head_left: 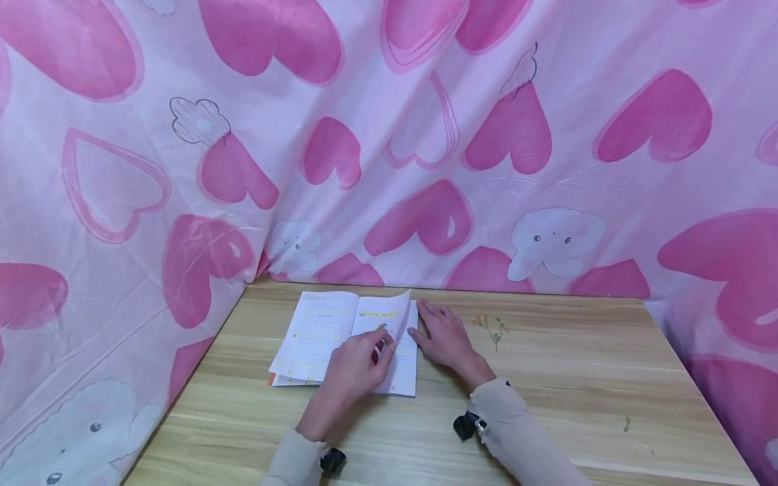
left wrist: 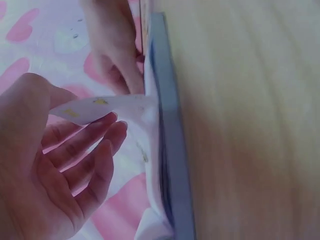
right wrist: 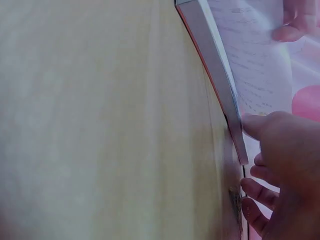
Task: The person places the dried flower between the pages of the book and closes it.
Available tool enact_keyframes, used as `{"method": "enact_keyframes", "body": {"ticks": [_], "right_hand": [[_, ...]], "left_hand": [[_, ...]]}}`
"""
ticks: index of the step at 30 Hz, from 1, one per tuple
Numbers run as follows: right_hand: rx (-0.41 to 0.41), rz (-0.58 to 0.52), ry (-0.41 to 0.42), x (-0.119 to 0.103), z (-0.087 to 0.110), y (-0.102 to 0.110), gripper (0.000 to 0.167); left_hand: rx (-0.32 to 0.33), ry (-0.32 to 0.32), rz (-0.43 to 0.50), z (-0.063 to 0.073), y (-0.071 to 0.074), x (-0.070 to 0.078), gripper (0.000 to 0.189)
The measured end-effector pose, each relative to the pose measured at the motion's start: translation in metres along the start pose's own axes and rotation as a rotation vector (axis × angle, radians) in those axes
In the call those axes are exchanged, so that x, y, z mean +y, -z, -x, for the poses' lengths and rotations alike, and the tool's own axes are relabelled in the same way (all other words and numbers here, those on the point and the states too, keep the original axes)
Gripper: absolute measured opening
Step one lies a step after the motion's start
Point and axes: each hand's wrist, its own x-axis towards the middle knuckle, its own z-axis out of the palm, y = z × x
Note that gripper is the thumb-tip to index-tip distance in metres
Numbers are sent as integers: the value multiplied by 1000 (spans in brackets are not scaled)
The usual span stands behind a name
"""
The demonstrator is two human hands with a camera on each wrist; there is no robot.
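Note:
An open book [head_left: 316,344] with printed pages lies on the wooden table. My left hand [head_left: 355,364] is over its right half, pinching a lifted page [left wrist: 95,110] between thumb and fingers; the page stands up from the book in the left wrist view. Beside the book's right edge rests my right hand [head_left: 446,337]. Its thumb [right wrist: 256,125] touches the book's edge in the right wrist view, while the other fingers lie spread loosely beyond the book. Just right of that hand is a dried flower sprig [head_left: 489,329] with yellowish heads.
Small plant bits, including a leaf scrap [head_left: 627,424], lie toward the right front of the wooden table [head_left: 559,358]. A pink heart-patterned cloth [head_left: 419,155] hangs behind the table and along its sides.

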Motion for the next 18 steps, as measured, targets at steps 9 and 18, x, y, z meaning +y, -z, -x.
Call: {"method": "enact_keyframes", "body": {"ticks": [9, 18], "right_hand": [[-6, 2, 52, -3, 1, -1, 62], [-28, 21, 51, -6, 0, -1, 60]], "left_hand": [[60, 72, 60, 7, 25, -4, 26], [213, -14, 119, 9, 45, -8, 38]]}}
